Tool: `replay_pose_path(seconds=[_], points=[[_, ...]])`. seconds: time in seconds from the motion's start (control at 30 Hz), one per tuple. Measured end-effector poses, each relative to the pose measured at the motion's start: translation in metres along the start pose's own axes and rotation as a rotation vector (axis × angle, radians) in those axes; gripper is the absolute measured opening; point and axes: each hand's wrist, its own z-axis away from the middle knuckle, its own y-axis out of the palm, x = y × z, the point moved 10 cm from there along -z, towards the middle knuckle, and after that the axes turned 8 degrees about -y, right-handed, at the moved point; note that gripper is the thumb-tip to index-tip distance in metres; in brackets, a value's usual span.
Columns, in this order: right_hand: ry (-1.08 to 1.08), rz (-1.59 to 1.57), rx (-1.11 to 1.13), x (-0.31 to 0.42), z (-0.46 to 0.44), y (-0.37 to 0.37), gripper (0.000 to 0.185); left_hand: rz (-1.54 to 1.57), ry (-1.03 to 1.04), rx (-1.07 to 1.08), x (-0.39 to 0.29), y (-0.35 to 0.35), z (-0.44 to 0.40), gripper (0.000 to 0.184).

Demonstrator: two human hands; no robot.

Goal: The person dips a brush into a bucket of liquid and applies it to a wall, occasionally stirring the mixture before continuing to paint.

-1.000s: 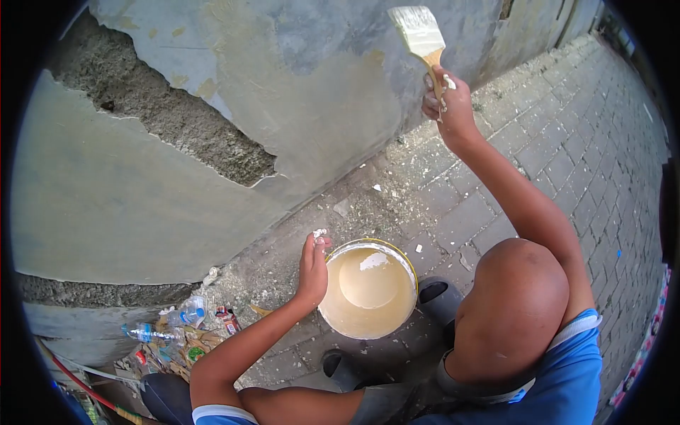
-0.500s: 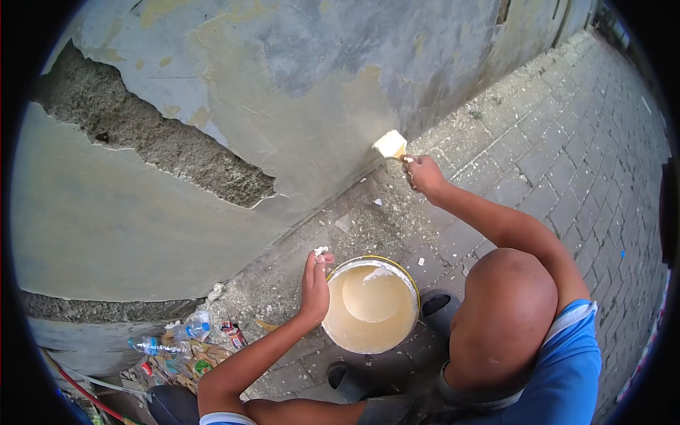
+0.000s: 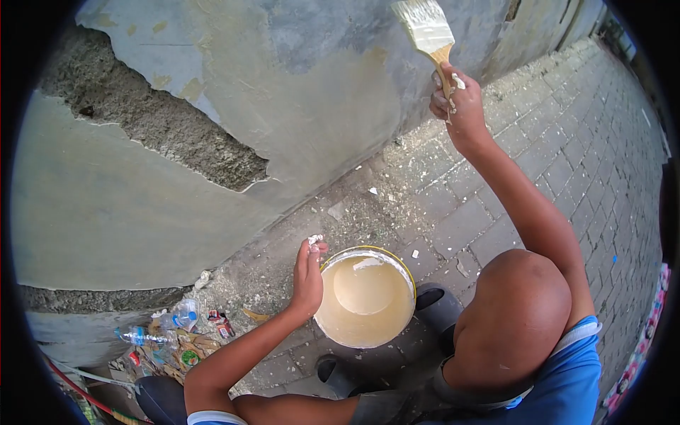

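Note:
My right hand is closed round the wooden handle of a paintbrush. White paint coats its wide bristles, which point up and away in front of the wall. White smears mark the fingers of that hand. Beside the left rim of a paint bucket is my left hand, its fingers drawn together and bent at the tips. White, crumbly-looking matter shows at those fingertips; whether it is a held lump or a smear is unclear. Cream-coloured paint lies inside the bucket.
A long rough gap breaks the wall's plaster. Plastic bottles and other litter lie at lower left, near a red hose. Flakes are scattered over the paving. My knee and dark shoes are close to the bucket.
My right hand has lifted the paintbrush up and slightly right, from low at the wall's foot, bringing it nearer the camera. My left hand stays by the bucket; the view has shifted slightly.

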Motion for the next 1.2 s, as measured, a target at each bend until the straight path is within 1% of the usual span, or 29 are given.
replay_pose_path(seconds=[0.1,0.17,0.23,0.33,0.43,0.47,0.57,0.67,0.77,0.87,0.93,1.03,1.07,1.1,1.2], points=[[0.166,0.046,-0.227,-0.065,0.035,-0.043,0.019,0.000,-0.006,-0.020,-0.001,0.000,0.002,0.037],[0.365,0.138,-0.236,-0.124,0.071,-0.077,0.022,0.000,-0.003,-0.021,-0.003,-0.002,0.000,0.037],[0.587,0.246,-0.142,-0.167,0.104,-0.093,0.021,0.000,0.007,-0.013,-0.002,-0.001,0.000,0.037],[0.740,0.318,-0.028,-0.203,0.127,-0.090,0.021,0.016,0.012,-0.014,-0.005,-0.001,0.001,0.037],[0.873,0.276,-0.004,-0.224,0.132,-0.074,0.025,0.036,0.012,-0.017,-0.001,-0.002,0.000,0.036],[0.903,0.304,-0.011,-0.229,0.133,-0.069,0.028,0.031,0.013,-0.015,0.000,-0.001,0.001,0.036],[0.992,0.203,-0.006,-0.248,0.133,-0.055,0.028,0.014,0.030,-0.016,-0.002,-0.003,0.000,0.036],[0.836,0.291,-0.036,-0.226,0.104,-0.039,0.024,0.005,0.037,-0.022,0.003,-0.004,0.001,0.035],[0.709,0.342,-0.076,-0.181,0.081,-0.027,0.021,-0.014,0.020,-0.010,0.005,-0.006,0.000,0.036],[0.544,0.146,-0.042,-0.124,0.064,-0.002,0.022,-0.042,0.026,0.002,0.003,-0.003,-0.001,0.036],[0.404,0.086,-0.040,-0.064,0.052,0.023,0.025,-0.049,0.036,0.002,0.003,-0.002,-0.002,0.036],[0.281,0.004,0.068,-0.023,0.032,0.036,0.026,-0.085,0.031,-0.002,-0.004,-0.001,0.000,0.035],[0.260,-0.026,0.044,-0.019,0.034,0.037,0.027,-0.092,0.040,-0.003,-0.005,-0.001,0.001,0.035],[0.206,0.001,0.066,-0.021,0.036,0.034,0.027,-0.102,0.051,-0.005,-0.005,-0.001,0.001,0.035],[0.072,0.085,0.113,-0.068,0.052,-0.006,0.024,-0.101,0.036,-0.013,-0.007,-0.001,0.004,0.034]])
